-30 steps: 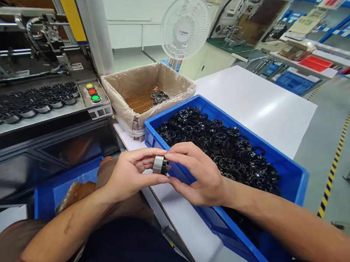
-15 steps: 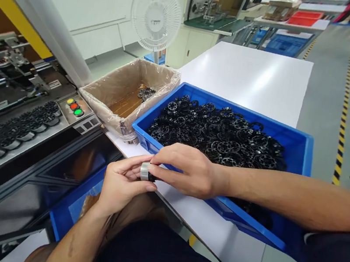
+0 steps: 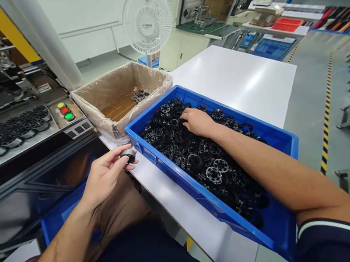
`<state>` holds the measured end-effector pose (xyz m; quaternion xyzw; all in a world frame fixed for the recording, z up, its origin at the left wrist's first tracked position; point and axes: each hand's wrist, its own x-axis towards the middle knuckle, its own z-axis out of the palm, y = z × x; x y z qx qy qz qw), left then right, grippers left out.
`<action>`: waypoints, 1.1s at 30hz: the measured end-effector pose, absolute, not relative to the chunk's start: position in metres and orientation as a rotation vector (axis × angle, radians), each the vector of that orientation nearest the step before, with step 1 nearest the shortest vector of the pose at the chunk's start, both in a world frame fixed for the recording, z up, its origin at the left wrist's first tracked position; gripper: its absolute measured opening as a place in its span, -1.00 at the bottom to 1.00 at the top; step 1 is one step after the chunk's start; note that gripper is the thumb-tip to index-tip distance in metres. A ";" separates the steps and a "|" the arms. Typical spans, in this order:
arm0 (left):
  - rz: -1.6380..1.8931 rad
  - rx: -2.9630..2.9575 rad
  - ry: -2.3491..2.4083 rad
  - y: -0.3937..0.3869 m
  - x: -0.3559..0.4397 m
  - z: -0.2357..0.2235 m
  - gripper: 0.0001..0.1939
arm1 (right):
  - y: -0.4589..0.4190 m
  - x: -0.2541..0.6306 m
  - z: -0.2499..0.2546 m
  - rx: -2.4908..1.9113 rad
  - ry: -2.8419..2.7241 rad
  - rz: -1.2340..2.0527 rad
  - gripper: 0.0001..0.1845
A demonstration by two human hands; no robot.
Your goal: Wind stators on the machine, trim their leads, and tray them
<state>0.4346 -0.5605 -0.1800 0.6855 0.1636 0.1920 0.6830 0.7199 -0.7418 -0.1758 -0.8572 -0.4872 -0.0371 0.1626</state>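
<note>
head view: left hand [image 3: 106, 175] pinches a short, metal-banded black ring [image 3: 128, 154] near the smooth blue plastic bin [image 3: 172, 170]; inside, among round, spoked black discs [image 3: 177, 150], right hand [image 3: 198, 122] curls, its grip hidden; cannot tell what it holds.

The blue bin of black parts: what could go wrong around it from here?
The blue bin juts past the right-hand edge of the white table, so a hard push might unsettle it. The left hand pinches a small ring-shaped part by the table's near edge, so it could slip and fall. The right hand is among heaped black parts, which might snag or scrape it.
</note>
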 end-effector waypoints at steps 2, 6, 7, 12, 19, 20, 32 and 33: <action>0.435 1.572 0.348 -0.559 0.435 -0.181 -0.58 | -0.743 0.728 -0.186 -2.530 -1.361 -0.078 -0.87; 0.577 1.874 0.257 -0.565 0.427 -0.177 -0.60 | -0.742 0.716 -0.180 -2.595 -1.357 -0.116 -0.89; 0.620 1.923 0.227 -0.566 0.425 -0.175 -0.58 | -0.740 0.707 -0.174 -2.582 -1.373 -0.144 -0.90; 0.647 1.851 0.163 -0.567 0.415 -0.166 -0.54 | -0.734 0.625 -0.146 -1.852 -1.615 -0.315 -0.84; 0.417 1.312 0.117 -0.585 0.427 -0.162 -0.57 | -0.741 0.557 -0.136 -1.480 -1.706 -0.346 -0.67; 0.389 1.261 0.121 -0.587 0.429 -0.162 -0.57 | -0.740 0.558 -0.137 -1.473 -1.703 -0.365 -0.69; 0.477 1.223 0.137 -0.597 0.432 -0.159 -0.53 | -0.741 0.562 -0.142 -1.423 -1.767 -0.413 -0.69; 0.475 1.224 0.132 -0.597 0.432 -0.159 -0.53 | -0.741 0.562 -0.142 -1.423 -1.768 -0.431 -0.69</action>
